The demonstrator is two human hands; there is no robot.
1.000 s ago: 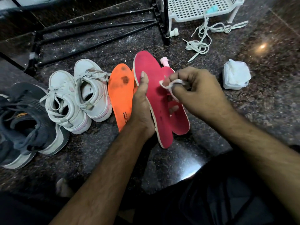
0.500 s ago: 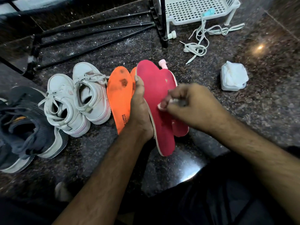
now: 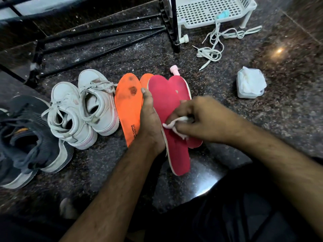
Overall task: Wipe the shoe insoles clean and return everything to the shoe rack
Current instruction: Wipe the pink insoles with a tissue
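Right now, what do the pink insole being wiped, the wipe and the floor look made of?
Pink insole: seemingly foam with a matte fabric top; pale edge shows. Wipe gripped in the right hand: thin white non-woven tissue, crumpled, perhaps damp. Floor: polished speckled stone, likely granite; it reflects light.

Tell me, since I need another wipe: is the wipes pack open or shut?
Open: white wipes bulge loosely out of the pack's top.
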